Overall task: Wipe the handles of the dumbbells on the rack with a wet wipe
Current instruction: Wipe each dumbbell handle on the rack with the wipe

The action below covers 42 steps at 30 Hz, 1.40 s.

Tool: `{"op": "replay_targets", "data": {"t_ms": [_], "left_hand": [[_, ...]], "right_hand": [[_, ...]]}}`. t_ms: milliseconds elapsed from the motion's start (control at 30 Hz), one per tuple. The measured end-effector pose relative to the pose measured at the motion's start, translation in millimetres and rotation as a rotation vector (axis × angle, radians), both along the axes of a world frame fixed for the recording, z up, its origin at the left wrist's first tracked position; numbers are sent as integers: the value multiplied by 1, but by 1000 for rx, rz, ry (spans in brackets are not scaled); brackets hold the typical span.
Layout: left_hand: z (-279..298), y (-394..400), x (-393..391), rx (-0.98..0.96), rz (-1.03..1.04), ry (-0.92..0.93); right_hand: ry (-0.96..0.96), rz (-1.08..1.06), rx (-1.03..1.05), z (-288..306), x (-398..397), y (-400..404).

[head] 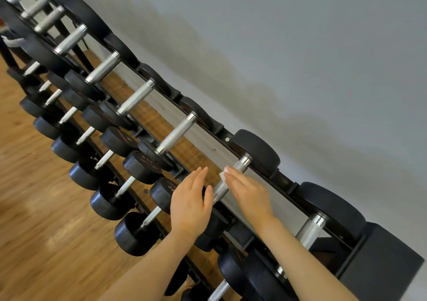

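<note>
Right hand (250, 195) covering most of wet wipe (223, 175); only white corner showing past fingers (233, 173). Same hand and left hand (190, 204) hiding middle and near end of wiped handle (240, 164). Rack (288, 185) running off frame at top left and bottom. Bottom edge cutting off lowest dumbbells (233, 275). Printed marks on dumbbell heads (143, 165) too small to read.

wet wipe (223, 174): small, white, lying on handle | handle (227, 180): knurled silver, tilted | dumbbells (256, 152): black-ended, rowed on rack (217, 127)
</note>
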<state>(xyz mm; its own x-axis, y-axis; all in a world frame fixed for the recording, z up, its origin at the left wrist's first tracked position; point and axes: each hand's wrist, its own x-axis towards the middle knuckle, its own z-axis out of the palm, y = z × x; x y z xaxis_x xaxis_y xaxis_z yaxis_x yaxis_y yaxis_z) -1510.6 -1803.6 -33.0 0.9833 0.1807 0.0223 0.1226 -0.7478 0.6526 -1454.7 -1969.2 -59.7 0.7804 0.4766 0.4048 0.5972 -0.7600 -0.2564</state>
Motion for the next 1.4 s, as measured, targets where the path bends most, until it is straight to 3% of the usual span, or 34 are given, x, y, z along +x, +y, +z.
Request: {"op": "replay_targets", "data": {"t_ms": [200, 367, 533, 700, 867, 1033, 1233, 1400], "left_hand": [[-14, 3, -23, 132, -61, -43], [-19, 5, -23, 135, -61, -62], [-21, 6, -22, 119, -76, -85], [-22, 7, -22, 126, -86, -68], [-22, 7, -21, 125, -85, -74], [-21, 7, -21, 123, -84, -85], [-22, 7, -21, 126, -81, -97], [-22, 6, -21, 126, -88, -99]], "right_hand": [[-26, -177, 32, 7, 12, -6], [-3, -34, -46, -8, 2, 2], [-2, -173, -8, 3, 16, -3], [-28, 49, -69, 3, 10, -6], [-86, -53, -30, 7, 18, -21], [13, 61, -58, -2, 3, -5], [-35, -145, 75, 5, 13, -10], [73, 76, 36, -6, -9, 4]]}}
